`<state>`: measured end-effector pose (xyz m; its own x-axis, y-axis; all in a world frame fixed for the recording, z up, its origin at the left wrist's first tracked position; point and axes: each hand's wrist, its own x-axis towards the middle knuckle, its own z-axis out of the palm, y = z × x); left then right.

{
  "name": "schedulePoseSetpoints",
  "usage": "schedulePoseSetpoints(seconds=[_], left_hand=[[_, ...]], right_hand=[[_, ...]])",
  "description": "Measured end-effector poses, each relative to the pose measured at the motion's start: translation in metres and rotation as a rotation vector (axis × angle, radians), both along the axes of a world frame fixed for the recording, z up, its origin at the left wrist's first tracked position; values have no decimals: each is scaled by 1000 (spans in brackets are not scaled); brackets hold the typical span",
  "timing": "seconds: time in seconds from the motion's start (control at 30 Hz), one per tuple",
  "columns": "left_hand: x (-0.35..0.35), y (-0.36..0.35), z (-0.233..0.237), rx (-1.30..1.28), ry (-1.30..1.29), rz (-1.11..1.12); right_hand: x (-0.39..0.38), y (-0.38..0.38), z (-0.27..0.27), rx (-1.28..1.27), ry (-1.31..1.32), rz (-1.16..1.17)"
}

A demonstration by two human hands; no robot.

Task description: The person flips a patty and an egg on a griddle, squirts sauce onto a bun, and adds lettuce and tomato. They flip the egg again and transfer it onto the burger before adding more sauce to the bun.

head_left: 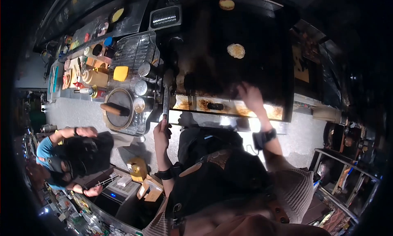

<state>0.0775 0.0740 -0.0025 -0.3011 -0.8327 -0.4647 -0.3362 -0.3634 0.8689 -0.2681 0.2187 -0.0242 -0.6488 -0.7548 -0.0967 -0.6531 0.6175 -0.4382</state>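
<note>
My left hand (162,132) is closed on the handle of a long metal spatula (167,86), which points away from me along the left side of a dark griddle (204,43). Over the front edge of the griddle is my right hand (250,97), slightly blurred, its fingers apart and nothing seen in them. A pale, browned round patty (236,51) lies on the griddle beyond my right hand. Near the far edge sits a browned bun half (226,4).
Left of the griddle, a wire rack (137,46) bears a yellow cheese slice (120,73), metal shakers (144,88) and a round pan lid (119,109) with a wooden handle. A co-worker (77,154) stands at lower left. Metal shelving (339,170) is at right.
</note>
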Motion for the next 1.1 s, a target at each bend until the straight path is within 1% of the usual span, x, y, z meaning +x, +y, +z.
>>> schedulePoseSetpoints(seconds=[0.07,0.17,0.27,0.3,0.4,0.5,0.6,0.73,0.87,0.97,1.1], left_hand=[[-4,-2,3,-9,-25,-27],[-9,-3,4,0,-75,-45],[-16,-3,11,24,-77,-76],[-16,-4,9,-4,-85,-100],[-23,-6,11,1,-63,-113],[-29,-6,14,29,-53,-113],[-33,-7,20,-6,-72,-169],[-38,-12,23,-52,-115,-185],[-41,-18,22,-123,-168,-264],[-45,-18,17,-126,-93,-250],[-49,-20,21,-105,-109,-276]], right_hand=[[36,7,13,-118,-12,25],[71,-1,48,5,-280,16],[83,1,22,-149,-247,192],[84,5,16,-119,-240,258],[84,11,24,-86,-197,410],[90,16,25,6,-285,454],[92,20,17,20,-283,537],[89,18,29,19,-291,557],[85,20,31,25,-275,546],[83,23,27,36,-299,525],[80,27,33,73,-351,513]])
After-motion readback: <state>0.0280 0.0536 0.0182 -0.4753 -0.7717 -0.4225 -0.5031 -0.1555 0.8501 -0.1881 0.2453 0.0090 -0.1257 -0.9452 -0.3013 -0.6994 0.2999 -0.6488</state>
